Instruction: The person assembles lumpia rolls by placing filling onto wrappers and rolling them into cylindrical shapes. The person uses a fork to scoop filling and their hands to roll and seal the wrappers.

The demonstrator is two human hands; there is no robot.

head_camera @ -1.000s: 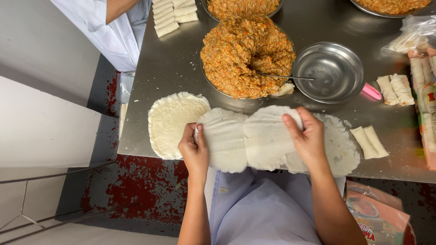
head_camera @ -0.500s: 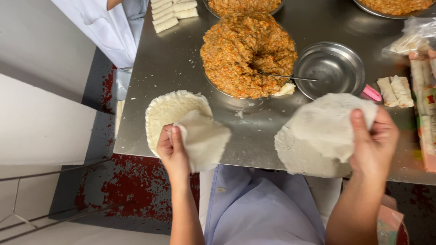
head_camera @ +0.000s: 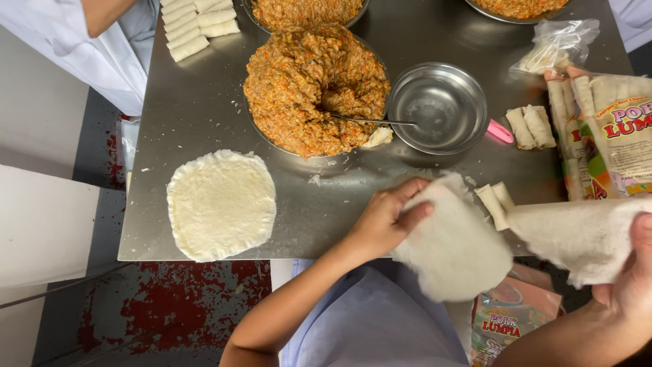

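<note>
Far left: another person's white sleeve (head_camera: pixel 81 47) over the bench (head_camera: pixel 197 102) corner, w/ a row of pale rolled wraps (head_camera: pixel 198 26) just right of it. Near left edge of bench: one round flat wrapper (head_camera: pixel 221 205), lying alone, untouched. Centre far: big metal bowl heaped w/ orange-brown filling (head_camera: pixel 312 85), hollow in the middle, a spoon handle (head_camera: pixel 373 121) sticking out to the right. Just right of that, an empty steel bowl (head_camera: pixel 441 107), then a pink utensil tip (head_camera: pixel 500 131) & two finished rolls (head_camera: pixel 531 127).

Near edge, centre-right: left hand (head_camera: pixel 387 221) closed in a pinch, fingers on top of a limp wrapper sheet (head_camera: pixel 451 248) that hangs partly off the bench edge. Two small rolls (head_camera: pixel 496 202) sit just beside it.

Far right, near: right hand (head_camera: pixel 628 285) gripping a second wrapper sheet (head_camera: pixel 577 231), lifted clear of the bench, well apart from the first. Behind it, printed packs of wrappers (head_camera: pixel 611 136) and a clear plastic bag (head_camera: pixel 557 44).
</note>
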